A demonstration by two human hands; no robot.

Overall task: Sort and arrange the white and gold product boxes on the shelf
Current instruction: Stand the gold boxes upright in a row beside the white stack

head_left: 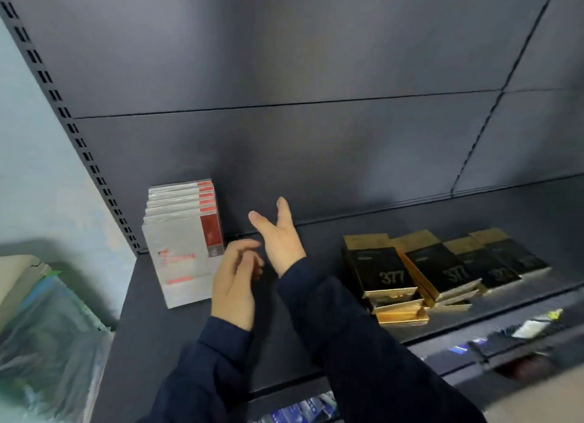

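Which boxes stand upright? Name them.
The white boxes with red panels, at the shelf's left end; the gold-and-black boxes to the right lie flat in overlapping piles.

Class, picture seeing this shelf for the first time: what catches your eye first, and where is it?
Two empty hands hover over the dark shelf, the left hand nearer than the right hand. On their left a row of white and red boxes stands upright; on their right black and gold boxes marked 377 lie in loose, overlapping piles.

Single head view, close, angled forward and down onto dark shelf point(196, 343) at arm's reach.
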